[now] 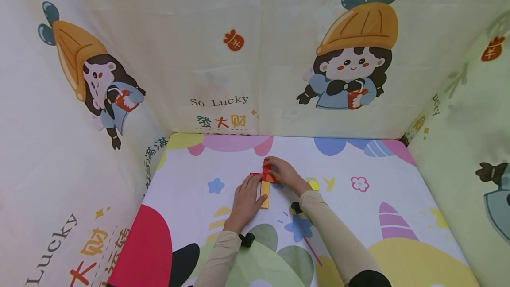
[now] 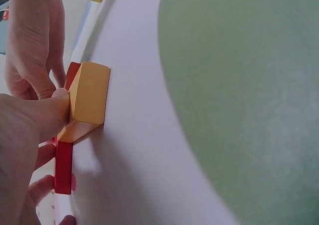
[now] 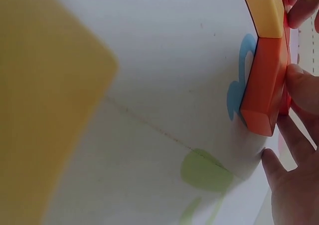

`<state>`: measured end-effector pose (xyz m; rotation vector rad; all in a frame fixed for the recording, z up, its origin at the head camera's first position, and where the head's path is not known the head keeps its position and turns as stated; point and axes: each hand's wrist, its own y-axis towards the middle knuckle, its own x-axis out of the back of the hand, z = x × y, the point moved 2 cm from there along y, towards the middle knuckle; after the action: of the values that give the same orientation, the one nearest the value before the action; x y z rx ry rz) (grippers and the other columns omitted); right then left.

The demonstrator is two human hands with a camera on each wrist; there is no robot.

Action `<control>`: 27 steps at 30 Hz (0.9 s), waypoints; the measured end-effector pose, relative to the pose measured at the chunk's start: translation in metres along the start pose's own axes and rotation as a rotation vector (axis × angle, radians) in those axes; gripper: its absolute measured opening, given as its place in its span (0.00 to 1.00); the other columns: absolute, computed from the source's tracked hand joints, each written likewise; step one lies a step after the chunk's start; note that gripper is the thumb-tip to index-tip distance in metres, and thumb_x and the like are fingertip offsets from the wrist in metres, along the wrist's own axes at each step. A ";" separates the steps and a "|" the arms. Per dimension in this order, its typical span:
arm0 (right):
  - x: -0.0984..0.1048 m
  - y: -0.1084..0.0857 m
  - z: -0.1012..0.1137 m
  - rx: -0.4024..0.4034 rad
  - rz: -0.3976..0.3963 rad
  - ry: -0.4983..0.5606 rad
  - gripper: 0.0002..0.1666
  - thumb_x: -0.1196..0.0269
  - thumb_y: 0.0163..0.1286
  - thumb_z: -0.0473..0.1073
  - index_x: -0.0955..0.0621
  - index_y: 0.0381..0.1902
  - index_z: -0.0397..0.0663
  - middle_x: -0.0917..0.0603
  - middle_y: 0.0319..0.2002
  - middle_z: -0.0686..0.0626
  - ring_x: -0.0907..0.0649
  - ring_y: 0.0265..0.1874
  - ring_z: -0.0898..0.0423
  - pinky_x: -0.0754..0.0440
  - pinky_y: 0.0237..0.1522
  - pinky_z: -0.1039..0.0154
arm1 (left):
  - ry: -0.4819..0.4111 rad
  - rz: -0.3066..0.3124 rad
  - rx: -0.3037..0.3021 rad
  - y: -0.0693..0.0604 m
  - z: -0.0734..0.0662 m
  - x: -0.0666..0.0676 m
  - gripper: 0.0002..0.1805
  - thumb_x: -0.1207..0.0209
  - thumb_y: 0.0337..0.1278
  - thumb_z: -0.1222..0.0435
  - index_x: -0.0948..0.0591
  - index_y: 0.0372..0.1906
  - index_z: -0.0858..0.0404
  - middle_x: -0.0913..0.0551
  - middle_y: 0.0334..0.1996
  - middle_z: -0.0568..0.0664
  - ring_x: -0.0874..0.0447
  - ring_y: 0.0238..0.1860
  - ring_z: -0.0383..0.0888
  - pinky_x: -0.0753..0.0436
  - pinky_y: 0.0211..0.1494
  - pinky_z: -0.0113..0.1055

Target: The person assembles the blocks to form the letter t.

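Four blocks are lying on the counter (image 1: 235, 163) in a cross-like cluster at the two hands. The yellow-orange block (image 1: 264, 188) is pointing toward the person, the left red block (image 2: 63, 167) is extending leftward, the far red block (image 1: 265, 168) is extending away, and the orange-red block (image 3: 264, 85) is projecting rightward. The left hand (image 1: 245, 196) is keeping its grip apart: the thumb is touching the side of the yellow-orange block while fingers are resting against the left red block. The grip of the right hand (image 1: 283, 174) appears to be clamping on the far red block, though overlapping fingers are partly hiding the contact.

Likely faults: (a) Because the left thumb and fingers are bearing on two separate blocks, unequal pressure could be turning the yellow-orange block out of line. (b) As no fastening is showing, any sideways drag at the right hand's release may be pulling the far red block off the cluster or catching the orange-red block. (c) Crowded fingers are covering the central joint, so a misfit there could be passing unnoticed. (d) A yellow block (image 1: 314, 185) is lying just beside the right sleeve (image 1: 338, 229); a careless withdrawal might be knocking it aside.
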<state>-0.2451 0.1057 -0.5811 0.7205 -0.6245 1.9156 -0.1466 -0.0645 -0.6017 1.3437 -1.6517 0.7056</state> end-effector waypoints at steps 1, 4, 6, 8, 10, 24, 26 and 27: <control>0.000 0.000 0.000 -0.005 0.003 0.005 0.21 0.35 0.75 0.39 0.18 0.64 0.52 0.27 0.76 0.46 0.32 0.79 0.43 0.33 0.78 0.42 | 0.001 0.003 0.001 0.000 0.000 0.000 0.40 0.35 0.69 0.49 0.37 0.79 0.53 0.32 0.78 0.48 0.40 0.81 0.52 0.29 0.74 0.60; 0.000 0.000 0.000 -0.005 0.007 0.008 0.21 0.35 0.75 0.39 0.18 0.64 0.52 0.27 0.76 0.46 0.32 0.79 0.43 0.34 0.78 0.42 | 0.021 0.021 0.002 0.001 0.001 -0.001 0.37 0.37 0.70 0.48 0.34 0.78 0.53 0.33 0.78 0.47 0.42 0.82 0.51 0.30 0.75 0.59; 0.000 0.000 0.001 0.002 0.004 0.007 0.20 0.35 0.75 0.38 0.18 0.63 0.51 0.27 0.76 0.46 0.32 0.79 0.43 0.34 0.79 0.42 | 0.036 0.024 -0.006 0.001 0.001 -0.001 0.35 0.37 0.70 0.47 0.32 0.77 0.54 0.33 0.78 0.47 0.41 0.81 0.52 0.30 0.74 0.59; 0.000 -0.001 0.002 0.007 -0.002 0.004 0.20 0.35 0.74 0.38 0.18 0.63 0.50 0.27 0.76 0.46 0.32 0.79 0.43 0.34 0.79 0.42 | 0.044 0.025 -0.010 0.001 0.000 0.000 0.34 0.38 0.71 0.47 0.30 0.75 0.54 0.32 0.78 0.47 0.41 0.81 0.52 0.29 0.74 0.59; -0.001 0.000 0.002 0.008 -0.008 -0.007 0.20 0.35 0.74 0.38 0.18 0.63 0.51 0.26 0.76 0.46 0.32 0.79 0.43 0.34 0.79 0.42 | 0.044 0.023 -0.014 0.000 0.000 0.002 0.33 0.38 0.71 0.47 0.28 0.74 0.54 0.32 0.78 0.48 0.41 0.81 0.52 0.29 0.73 0.59; -0.004 -0.001 0.000 0.026 -0.018 -0.036 0.20 0.35 0.75 0.39 0.19 0.64 0.51 0.27 0.76 0.45 0.31 0.78 0.43 0.33 0.78 0.43 | -0.042 0.002 0.040 0.000 0.000 0.004 0.42 0.33 0.67 0.48 0.36 0.78 0.57 0.31 0.77 0.53 0.37 0.79 0.53 0.30 0.74 0.59; -0.004 -0.001 -0.001 0.029 -0.020 -0.035 0.20 0.35 0.75 0.39 0.19 0.64 0.51 0.27 0.76 0.45 0.31 0.78 0.43 0.33 0.78 0.43 | -0.035 -0.001 0.037 0.000 0.000 0.004 0.40 0.33 0.67 0.48 0.34 0.77 0.59 0.31 0.76 0.54 0.36 0.78 0.53 0.29 0.73 0.59; -0.004 -0.001 -0.001 0.030 -0.021 -0.035 0.21 0.35 0.75 0.39 0.19 0.64 0.51 0.27 0.76 0.45 0.30 0.78 0.43 0.33 0.78 0.43 | -0.028 0.001 0.034 0.000 0.001 0.004 0.39 0.34 0.67 0.48 0.32 0.76 0.59 0.31 0.76 0.54 0.36 0.78 0.53 0.29 0.73 0.59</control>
<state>-0.2426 0.1045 -0.5841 0.7780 -0.6080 1.8999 -0.1470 -0.0670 -0.5982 1.3827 -1.6690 0.7215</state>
